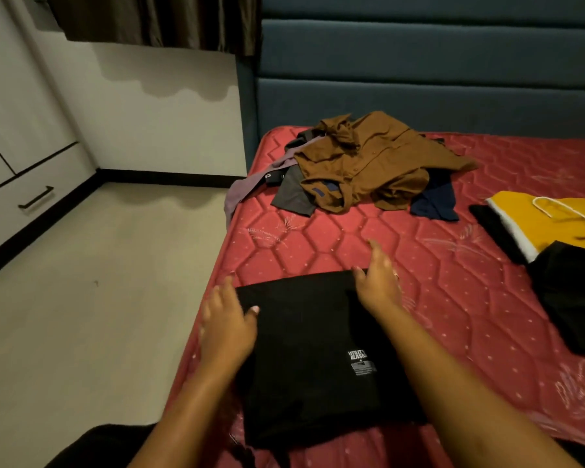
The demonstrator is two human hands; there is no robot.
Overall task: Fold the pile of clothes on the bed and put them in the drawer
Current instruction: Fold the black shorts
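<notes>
A black garment [313, 352], folded into a rectangle with a white printed label, lies on the red mattress [453, 265] near its left edge. My left hand [228, 324] rests at the garment's far left corner, fingers relaxed and thumb on the cloth. My right hand [379, 282] sits at the far right corner with straight fingers, the thumb touching the fabric edge. Farther back lies the unfolded pile: a brown shirt [368, 163] on top of grey, mauve and navy pieces.
At the right edge sit a yellow and white garment [547, 221] with a white cord and a black folded piece [574, 295]. White cabinet with a drawer [31, 201] and dark handle stands at left across beige floor. Blue padded headboard [419, 79] behind.
</notes>
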